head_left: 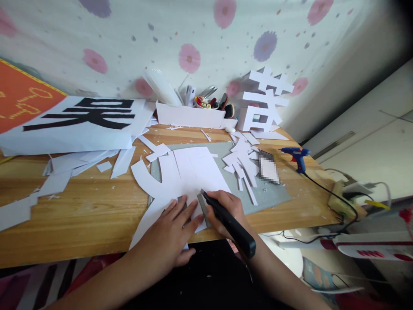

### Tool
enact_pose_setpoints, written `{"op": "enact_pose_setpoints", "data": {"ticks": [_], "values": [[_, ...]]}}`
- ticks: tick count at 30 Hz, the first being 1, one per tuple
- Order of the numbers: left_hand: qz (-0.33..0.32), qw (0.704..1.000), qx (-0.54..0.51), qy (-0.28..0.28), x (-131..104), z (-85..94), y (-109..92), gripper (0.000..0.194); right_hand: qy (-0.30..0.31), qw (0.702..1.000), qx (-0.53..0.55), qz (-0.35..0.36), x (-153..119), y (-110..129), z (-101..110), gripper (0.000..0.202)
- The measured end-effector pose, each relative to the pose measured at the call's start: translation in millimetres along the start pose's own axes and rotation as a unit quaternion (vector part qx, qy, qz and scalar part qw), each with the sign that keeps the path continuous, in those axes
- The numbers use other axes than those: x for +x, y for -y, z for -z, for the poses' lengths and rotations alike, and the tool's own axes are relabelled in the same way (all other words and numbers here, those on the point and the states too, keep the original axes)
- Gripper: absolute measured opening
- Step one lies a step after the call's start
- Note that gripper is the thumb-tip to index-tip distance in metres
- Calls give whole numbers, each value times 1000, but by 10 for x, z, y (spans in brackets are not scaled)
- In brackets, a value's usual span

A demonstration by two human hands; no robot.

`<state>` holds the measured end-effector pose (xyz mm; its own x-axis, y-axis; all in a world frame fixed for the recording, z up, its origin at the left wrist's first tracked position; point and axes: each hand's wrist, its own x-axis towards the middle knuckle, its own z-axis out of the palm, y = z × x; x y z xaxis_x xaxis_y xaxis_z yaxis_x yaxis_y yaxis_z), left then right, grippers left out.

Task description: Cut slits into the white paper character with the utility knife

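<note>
In the head view, the right hand (pixel 226 211) is closed around a black utility knife (pixel 229 221), near the front edge of the wooden worktop (pixel 80 215). The long axis of the knife runs diagonally: its tip points up and to the left, toward the far side of the worktop, and its thick rear end points down and to the right, beyond the front edge. The fingers wrap the front part of the handle, so the rear part sticks out free behind the hand. The tip meets the white paper sheet (pixel 190 172) just beside a small grey ruler (pixel 203 209), which lies between the two hands.

The left hand (pixel 172 228) lies flat and open, palm down, with the fingers spread on the same white paper sheet, and it grips nothing. Its fingertips are just to the left of the knife tip, close but apart from it.

The paper lies on a grey cutting mat (pixel 274 193) in the middle of the worktop, toward the front edge. On the right part of the mat lie white paper cut-outs (pixel 240 165). A blue glue gun (pixel 298 156) lies near the right edge. At the back edge stand a white tray with pens (pixel 190 115) and a white three-dimensional character (pixel 264 105). At the back left corner rests a sheet with a black character (pixel 84 118), with white paper scraps (pixel 54 181) in front of it.
</note>
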<state>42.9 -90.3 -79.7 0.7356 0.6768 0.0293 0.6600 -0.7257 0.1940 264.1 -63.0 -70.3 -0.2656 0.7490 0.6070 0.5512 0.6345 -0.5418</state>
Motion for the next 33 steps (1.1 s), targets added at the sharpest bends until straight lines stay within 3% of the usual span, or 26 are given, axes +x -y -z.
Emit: {"op": "enact_pose_setpoints", "data": {"ticks": [7, 21, 33], "values": [[-17, 999, -11, -36, -31, -61, 29, 81, -66, 996, -5, -58, -79, 23, -47, 22], [-18, 998, -11, -52, 21, 2, -17, 82, -9, 999, 19, -29, -6, -14, -116, 23], [-15, 998, -25, -49, 13, -6, 3, 75, 19, 999, -30, 21, 54, 36, -81, 24]]}}
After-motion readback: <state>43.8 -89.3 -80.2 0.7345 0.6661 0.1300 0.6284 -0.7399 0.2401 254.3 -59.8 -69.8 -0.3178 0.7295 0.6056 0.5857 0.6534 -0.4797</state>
